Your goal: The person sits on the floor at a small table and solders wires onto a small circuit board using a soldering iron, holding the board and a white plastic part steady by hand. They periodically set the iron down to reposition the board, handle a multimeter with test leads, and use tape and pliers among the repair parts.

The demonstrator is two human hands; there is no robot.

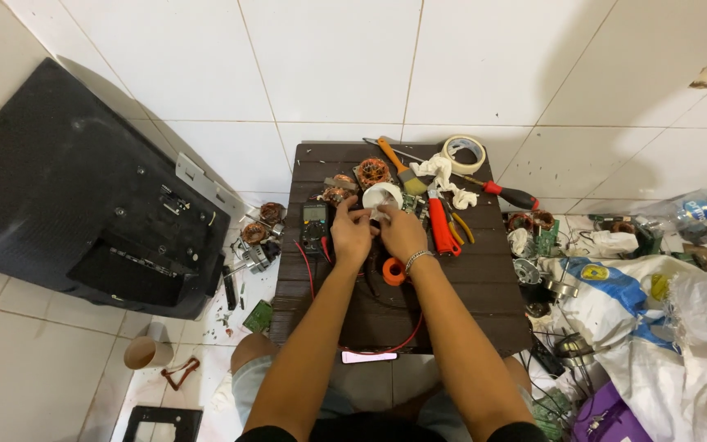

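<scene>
Head view: both hands meet over a small dark brown slatted table, working a round white plastic spool.

Left hand and right hand pinch closed at the spool's near edge, fingertips touching; what lies between them is too small to tell. Spool sits mid-table, just right of a black handheld multimeter; red-handled pliers lie right, an orange tape roll beside the right wrist. Judgement: steady wrists, small pulls, red probe lead kept clear.
</scene>
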